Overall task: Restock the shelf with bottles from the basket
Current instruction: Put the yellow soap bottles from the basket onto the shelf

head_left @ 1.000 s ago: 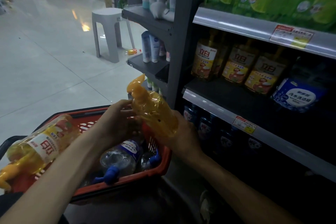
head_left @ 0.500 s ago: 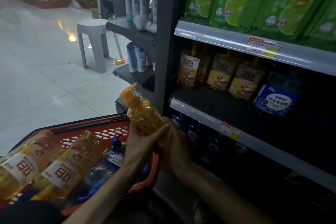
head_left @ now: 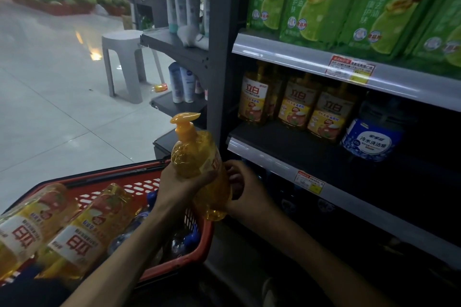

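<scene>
- Now that it has risen from the basket (head_left: 199, 254), the pump bottle (head_left: 197, 157) stands nearly upright at frame centre, beside the shelf (head_left: 279, 139).
- The left hand (head_left: 179, 182) and right hand (head_left: 245, 192) both grip it; shelving seems next.

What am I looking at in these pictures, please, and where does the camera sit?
There is no machine here: a person works with two bare hands, filmed by one wide-angle camera worn on the head, looking forward and down. The left hand and the right hand both grip a yellow pump bottle, nearly upright, by the edge of the red basket. More yellow bottles lie in that basket. On the dark middle shelf stand matching bottles and a blue-labelled container.
</scene>
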A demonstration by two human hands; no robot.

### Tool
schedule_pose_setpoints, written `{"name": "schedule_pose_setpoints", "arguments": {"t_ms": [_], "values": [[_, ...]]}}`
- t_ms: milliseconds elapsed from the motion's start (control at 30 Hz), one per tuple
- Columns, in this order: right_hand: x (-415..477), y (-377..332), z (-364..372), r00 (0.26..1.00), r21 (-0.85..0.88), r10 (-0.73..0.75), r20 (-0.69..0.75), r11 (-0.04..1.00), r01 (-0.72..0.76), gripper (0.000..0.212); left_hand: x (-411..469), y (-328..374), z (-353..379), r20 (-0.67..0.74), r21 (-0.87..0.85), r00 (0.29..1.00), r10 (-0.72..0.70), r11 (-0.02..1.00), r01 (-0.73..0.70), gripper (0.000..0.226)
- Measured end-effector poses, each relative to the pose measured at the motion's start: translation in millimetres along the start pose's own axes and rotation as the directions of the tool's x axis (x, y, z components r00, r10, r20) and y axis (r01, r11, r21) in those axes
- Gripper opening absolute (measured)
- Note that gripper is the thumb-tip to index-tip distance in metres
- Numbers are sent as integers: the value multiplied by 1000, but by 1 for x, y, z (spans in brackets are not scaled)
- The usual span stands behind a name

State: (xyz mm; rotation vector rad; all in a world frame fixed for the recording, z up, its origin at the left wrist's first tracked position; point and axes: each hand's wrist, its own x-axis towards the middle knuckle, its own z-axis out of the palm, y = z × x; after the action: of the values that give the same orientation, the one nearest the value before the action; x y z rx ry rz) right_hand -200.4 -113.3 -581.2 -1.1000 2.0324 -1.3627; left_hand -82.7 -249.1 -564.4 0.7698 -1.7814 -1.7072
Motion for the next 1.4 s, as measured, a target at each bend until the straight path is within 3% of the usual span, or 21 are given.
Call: {"name": "schedule_pose_setpoints", "arguments": {"t_ms": [200,333,500,633,867,1033,1133,1233,1400], "values": [[14,-11,-36,988,-5,-21,150,1000,22,98,7,14,2,133,58,989,65,996,-73,55],[24,-11,-59,985,-66,-14,171,998,25,90,13,23,5,216,77,973,80,992,-98,72],[27,-9,-72,974,-92,-20,224,995,42,72,18,30,16,377,119,923,72,985,-126,66],[27,-4,-78,992,-109,-12,123,994,26,66,24,37,29,425,142,903,59,981,-131,81],[34,10,-84,1000,95,-19,-21,995,21,68,41,62,41,553,267,829,84,924,-272,68],[34,15,-86,981,76,-36,-189,996,51,73,48,65,48,456,284,864,213,886,-368,58],[41,14,-84,913,125,-7,-408,990,64,83,56,49,61,282,290,930,234,904,-315,70],[50,16,-85,832,117,-11,-554,989,91,84,61,35,85,194,212,963,185,951,-226,81],[76,36,-102,743,158,42,-668,984,86,76,84,24,136,184,23,946,268,961,-277,46]]}}
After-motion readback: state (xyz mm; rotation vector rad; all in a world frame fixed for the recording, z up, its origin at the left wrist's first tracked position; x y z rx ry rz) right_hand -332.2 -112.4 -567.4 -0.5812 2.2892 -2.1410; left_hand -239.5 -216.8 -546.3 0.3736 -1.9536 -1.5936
